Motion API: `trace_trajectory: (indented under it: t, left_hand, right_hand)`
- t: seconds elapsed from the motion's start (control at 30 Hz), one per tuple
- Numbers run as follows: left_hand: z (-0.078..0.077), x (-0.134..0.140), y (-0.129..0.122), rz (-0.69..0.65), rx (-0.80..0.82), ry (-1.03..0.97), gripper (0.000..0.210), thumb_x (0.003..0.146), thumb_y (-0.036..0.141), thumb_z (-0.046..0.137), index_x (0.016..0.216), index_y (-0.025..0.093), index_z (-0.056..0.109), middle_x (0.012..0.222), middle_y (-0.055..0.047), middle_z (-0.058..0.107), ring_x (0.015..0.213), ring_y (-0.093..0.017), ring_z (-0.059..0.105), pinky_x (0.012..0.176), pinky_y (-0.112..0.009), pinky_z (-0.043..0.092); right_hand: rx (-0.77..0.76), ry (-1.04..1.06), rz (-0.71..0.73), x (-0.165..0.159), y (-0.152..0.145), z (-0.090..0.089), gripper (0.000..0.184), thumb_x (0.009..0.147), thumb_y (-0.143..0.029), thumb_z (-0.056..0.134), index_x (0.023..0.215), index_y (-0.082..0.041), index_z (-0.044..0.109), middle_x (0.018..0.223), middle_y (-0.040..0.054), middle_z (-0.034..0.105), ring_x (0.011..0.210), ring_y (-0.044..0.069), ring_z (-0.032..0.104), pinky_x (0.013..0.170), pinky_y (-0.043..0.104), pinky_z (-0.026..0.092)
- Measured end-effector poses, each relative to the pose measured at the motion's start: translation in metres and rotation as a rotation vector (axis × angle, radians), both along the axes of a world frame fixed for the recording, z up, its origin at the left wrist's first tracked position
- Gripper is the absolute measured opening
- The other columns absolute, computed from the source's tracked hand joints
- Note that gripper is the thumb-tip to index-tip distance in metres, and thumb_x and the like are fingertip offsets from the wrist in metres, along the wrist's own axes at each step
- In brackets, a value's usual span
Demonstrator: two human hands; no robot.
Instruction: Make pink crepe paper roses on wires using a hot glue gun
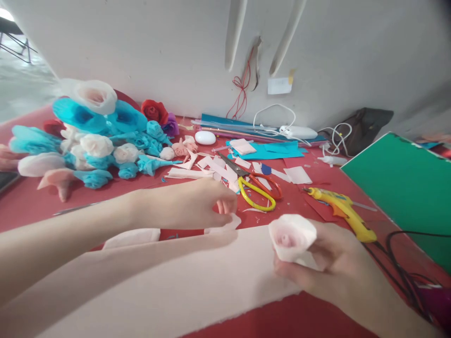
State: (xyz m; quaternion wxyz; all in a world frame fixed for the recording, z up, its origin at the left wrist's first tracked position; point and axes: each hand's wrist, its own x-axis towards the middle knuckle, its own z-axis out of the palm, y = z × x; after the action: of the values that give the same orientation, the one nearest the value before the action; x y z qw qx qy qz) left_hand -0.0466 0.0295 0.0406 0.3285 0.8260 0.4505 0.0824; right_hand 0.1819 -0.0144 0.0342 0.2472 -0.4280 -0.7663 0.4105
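My right hand (327, 253) is closed around a pale pink paper flower (293, 237), its cupped opening facing me and a small darker pink centre inside. My left hand (200, 202) has curled fingers, thumb and forefinger pinched at a small pale paper petal (232, 224); the exact contact is partly hidden. Beneath both hands stretches a long strip of pale pink paper (169, 286). Another folded pale paper piece (132, 238) lies behind my left forearm. Scissors with yellow and orange handles (257, 199) rest beyond my hands.
A yellow glue gun (343, 211) with a dark cord lies right, beside a green board (405, 188). Paper flowers (105, 136) in blue, white, pink and red are heaped at left. Paper scraps (221, 169) and blue sheets (271, 150) cover the red table (260, 319) towards the wall.
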Motion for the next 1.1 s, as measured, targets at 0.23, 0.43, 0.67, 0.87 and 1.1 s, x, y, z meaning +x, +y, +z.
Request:
trace_trajectory:
  t: [0.23,0.43,0.67,0.87,1.1]
  left_hand:
    - [0.024,0.017,-0.015,0.174,-0.164,-0.433,0.010,0.078,0.025,0.051,0.071,0.018,0.054,0.061,0.006,0.057,0.055,-0.007,0.053,0.049,-0.014,0.040]
    - [0.026,0.025,-0.024,0.240,-0.412,-0.750,0.010,0.079,0.025,0.055,0.071,0.019,0.057,0.066,0.006,0.060,0.058,-0.005,0.054,0.048,-0.009,0.040]
    - [0.023,0.025,-0.031,0.225,-0.431,-0.805,0.017,0.083,0.023,0.050,0.079,0.020,0.066,0.076,0.004,0.064,0.073,-0.006,0.058,0.063,-0.008,0.044]
    - [0.016,0.030,-0.037,0.205,-0.608,-0.867,0.020,0.082,0.027,0.054,0.100,0.029,0.063,0.083,0.004,0.068,0.082,-0.014,0.063,0.070,-0.019,0.050]
    - [0.013,0.029,-0.036,0.315,-0.334,-0.842,0.011,0.079,0.025,0.058,0.080,0.025,0.069,0.074,0.007,0.066,0.070,-0.007,0.060,0.059,-0.011,0.046]
  right_hand:
    - [0.362,0.031,-0.020,-0.006,-0.006,0.011,0.013,0.070,-0.029,0.069,0.078,-0.024,0.060,0.069,-0.0098,0.062,0.055,0.002,0.056,0.054,0.004,0.044]
    - [0.524,-0.060,-0.077,-0.006,0.000,0.007,0.016,0.068,-0.026,0.071,0.076,-0.021,0.058,0.066,-0.0107,0.061,0.054,0.001,0.055,0.054,0.003,0.043]
    - [0.508,-0.047,-0.120,-0.004,0.004,0.007,0.015,0.071,-0.029,0.069,0.074,-0.020,0.057,0.059,-0.0112,0.055,0.050,0.000,0.050,0.052,0.002,0.042]
    - [0.507,-0.011,-0.157,-0.007,0.005,0.007,0.014,0.071,-0.032,0.068,0.072,-0.022,0.058,0.059,-0.0105,0.056,0.048,0.000,0.049,0.048,0.004,0.041]
    - [0.391,0.011,-0.191,-0.002,-0.002,0.005,0.022,0.074,-0.038,0.065,0.066,-0.021,0.056,0.054,-0.0052,0.054,0.045,0.006,0.049,0.042,0.012,0.042]
